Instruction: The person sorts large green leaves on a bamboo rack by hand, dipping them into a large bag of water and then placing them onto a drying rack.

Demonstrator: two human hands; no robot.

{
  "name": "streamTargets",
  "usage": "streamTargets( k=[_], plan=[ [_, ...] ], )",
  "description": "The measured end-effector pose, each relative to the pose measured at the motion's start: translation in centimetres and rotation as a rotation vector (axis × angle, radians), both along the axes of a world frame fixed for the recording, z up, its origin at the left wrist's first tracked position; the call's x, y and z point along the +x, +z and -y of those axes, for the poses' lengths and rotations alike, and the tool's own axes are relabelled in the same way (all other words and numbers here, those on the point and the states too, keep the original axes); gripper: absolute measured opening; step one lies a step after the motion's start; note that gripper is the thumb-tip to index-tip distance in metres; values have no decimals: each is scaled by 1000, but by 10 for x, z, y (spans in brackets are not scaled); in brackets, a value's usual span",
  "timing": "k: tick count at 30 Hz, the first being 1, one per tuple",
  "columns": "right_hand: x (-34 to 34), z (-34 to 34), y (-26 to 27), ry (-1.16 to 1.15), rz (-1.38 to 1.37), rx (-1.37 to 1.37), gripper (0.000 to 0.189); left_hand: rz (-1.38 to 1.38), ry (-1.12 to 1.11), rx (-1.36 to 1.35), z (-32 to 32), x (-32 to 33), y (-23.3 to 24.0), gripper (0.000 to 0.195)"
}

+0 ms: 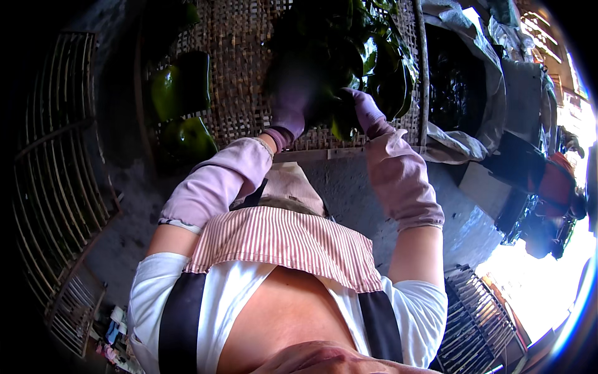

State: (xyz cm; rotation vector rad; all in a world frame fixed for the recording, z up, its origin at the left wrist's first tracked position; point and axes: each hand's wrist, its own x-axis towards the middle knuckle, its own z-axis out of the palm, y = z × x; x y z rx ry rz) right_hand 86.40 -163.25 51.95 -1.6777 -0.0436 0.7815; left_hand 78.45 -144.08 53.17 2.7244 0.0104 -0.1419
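A heap of glossy dark green leaves [387, 70] lies on a woven bamboo mat [238, 70] in front of me. Both my hands wear purple gloves. My left hand [290, 103] reaches into the near left side of the heap. A blurred, dark patch hides its fingers, so its grip cannot be made out. Over the heap's near edge, my right hand [366, 108] touches the leaves, one finger or thumb pointing left. Whether it grips a leaf is unclear. Separate broad, shiny green leaves [187, 135] lie along the mat's left side.
Right of the mat stands a round container lined with pale sheeting [495, 89], dark inside. A slatted rack [58, 140] is at the left, another slatted frame [476, 308] at the lower right. A person in red and dark clothing [553, 187] is at the far right. The floor [345, 187] is grey.
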Motion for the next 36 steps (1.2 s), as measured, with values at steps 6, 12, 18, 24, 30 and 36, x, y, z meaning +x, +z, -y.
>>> streamTargets(
  k=[6,12,18,24,30,36],
  plan=[
    [26,-36,92,-140,-780,359,26,-84,171,-793,-104,23,-32,19],
    [38,-40,46,69,-138,-1,28,-200,-96,-1010,-169,2,-13,17],
    [24,-97,79,-309,-498,136,27,-32,-14,-147,-180,-8,28,34],
    [3,-151,158,145,-404,127,29,26,182,-330,-180,-1,-18,39],
    [-1,-150,189,241,-429,133,28,-370,-100,215,-146,14,158,66],
    [-6,-141,246,991,919,-212,30,-237,-255,264,-158,14,128,78]
  ],
)
